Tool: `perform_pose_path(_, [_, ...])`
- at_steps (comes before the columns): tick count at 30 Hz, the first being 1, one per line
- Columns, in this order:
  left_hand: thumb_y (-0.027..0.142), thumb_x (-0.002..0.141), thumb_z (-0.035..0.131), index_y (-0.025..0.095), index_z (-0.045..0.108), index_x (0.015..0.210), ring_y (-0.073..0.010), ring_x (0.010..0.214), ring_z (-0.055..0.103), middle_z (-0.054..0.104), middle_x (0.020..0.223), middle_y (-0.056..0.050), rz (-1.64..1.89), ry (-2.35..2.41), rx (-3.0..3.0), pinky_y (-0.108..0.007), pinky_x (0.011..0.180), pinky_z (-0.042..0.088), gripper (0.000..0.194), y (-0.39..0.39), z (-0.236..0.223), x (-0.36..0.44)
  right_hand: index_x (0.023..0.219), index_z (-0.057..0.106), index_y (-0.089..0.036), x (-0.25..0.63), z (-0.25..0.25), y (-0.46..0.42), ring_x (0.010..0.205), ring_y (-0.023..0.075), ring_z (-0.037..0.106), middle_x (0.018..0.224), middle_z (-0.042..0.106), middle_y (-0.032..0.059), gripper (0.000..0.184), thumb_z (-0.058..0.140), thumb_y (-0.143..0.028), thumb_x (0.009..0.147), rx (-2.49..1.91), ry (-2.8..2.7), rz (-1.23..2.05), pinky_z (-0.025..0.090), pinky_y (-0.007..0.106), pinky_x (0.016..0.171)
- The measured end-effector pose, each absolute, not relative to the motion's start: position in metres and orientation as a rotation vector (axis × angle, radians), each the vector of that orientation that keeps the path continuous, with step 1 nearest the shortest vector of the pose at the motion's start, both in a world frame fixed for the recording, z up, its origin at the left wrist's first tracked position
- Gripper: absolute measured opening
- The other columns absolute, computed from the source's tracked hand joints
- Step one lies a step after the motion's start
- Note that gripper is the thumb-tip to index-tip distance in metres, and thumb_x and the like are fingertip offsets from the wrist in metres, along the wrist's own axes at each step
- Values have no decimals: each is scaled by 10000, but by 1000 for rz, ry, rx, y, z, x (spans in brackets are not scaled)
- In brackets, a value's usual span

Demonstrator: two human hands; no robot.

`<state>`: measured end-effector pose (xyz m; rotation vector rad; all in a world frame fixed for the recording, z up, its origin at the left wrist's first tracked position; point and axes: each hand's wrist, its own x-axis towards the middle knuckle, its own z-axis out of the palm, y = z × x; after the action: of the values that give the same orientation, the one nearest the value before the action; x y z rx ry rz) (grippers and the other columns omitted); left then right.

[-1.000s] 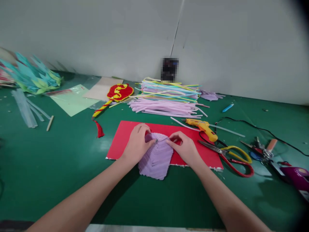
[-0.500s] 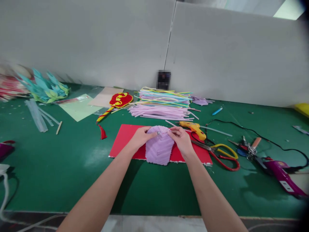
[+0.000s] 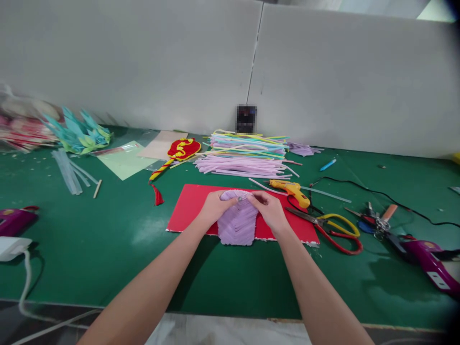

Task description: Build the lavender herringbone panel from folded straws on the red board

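A lilac panel of pipe cleaners [image 3: 237, 225], set in a chevron pattern, is held up over a red board [image 3: 190, 206]. My left hand [image 3: 215, 206] grips its upper left edge, thumb on the front and the other fingers mostly hidden behind. At the upper right edge, my right hand [image 3: 268, 207] pinches the panel between thumb and fingers. To the right, a pair of scissors [image 3: 327, 224] with one yellow and one red handle lies partly on the board. Behind it rests a yellow glue gun [image 3: 293, 190].
Bundled pipe cleaners [image 3: 244, 165] lie behind the board. A red and yellow fan-shaped piece with a tassel [image 3: 183, 149] is to their left. Keys [image 3: 377, 225] and a purple tool [image 3: 431, 263] lie at the right. A white plug with a cable [image 3: 14, 248] sits at the left edge.
The camera view has tilted and shifted, showing more of the table's front edge. Both hands keep hold of the lilac panel near its top; its lower end appears slightly higher over the board.
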<state>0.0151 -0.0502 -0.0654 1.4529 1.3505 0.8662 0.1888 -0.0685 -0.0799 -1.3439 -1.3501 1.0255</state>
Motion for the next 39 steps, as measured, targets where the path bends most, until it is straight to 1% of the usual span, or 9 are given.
perform_pose_path(8, [397,674,676,158,692,826,-194,764,645,720,843,-50,855,1319,1437,-247,624,480,283,-53,-62,16,832,684,-182,190,-80,-69,784,191,605,820,691,35,346,617,-493,699,-1348,-1373,1015,457,297,708])
perform_pose_path(14, [363,680,668,149,687,806,-197,770,641,719,815,-53,906,1346,1482,-251,637,482,250,-54,-63,17,816,691,-184,189,-80,-69,771,195,613,806,696,34,343,626,-493,684,-1346,-1340,1026,465,299,700])
perform_pose_path(17, [367,686,667,156,690,837,-195,772,643,719,845,-53,896,1322,1450,-256,649,485,260,-54,-63,17,835,693,-179,189,-79,-69,803,203,620,832,701,40,344,629,-483,687,-1343,-1324,1036,470,312,731])
perform_pose_path(22, [383,677,680,155,687,885,-205,798,643,718,876,-58,883,1313,1408,-259,655,487,309,-54,-61,16,927,692,-189,191,-81,-69,931,210,617,961,701,45,346,632,-446,704,-1295,-1284,1055,459,332,841])
perform_pose_path(24, [380,683,674,148,684,891,-206,803,641,717,879,-61,896,1314,1411,-258,657,485,311,-54,-60,16,933,693,-188,192,-82,-68,949,214,615,970,701,47,346,637,-440,703,-1297,-1283,1051,453,341,863])
perform_pose_path(31, [413,681,660,134,679,854,-206,776,641,716,860,-70,890,1335,1367,-250,627,474,329,-53,-60,15,954,691,-184,194,-82,-67,965,218,612,984,700,50,347,639,-428,712,-1289,-1292,1085,450,343,878])
perform_pose_path(39, [403,665,671,147,683,803,-193,715,641,718,801,-51,880,1303,1370,-244,587,464,291,-50,-66,13,901,696,-181,195,-84,-66,914,213,621,923,708,45,319,630,-431,715,-1300,-1304,1065,460,335,840])
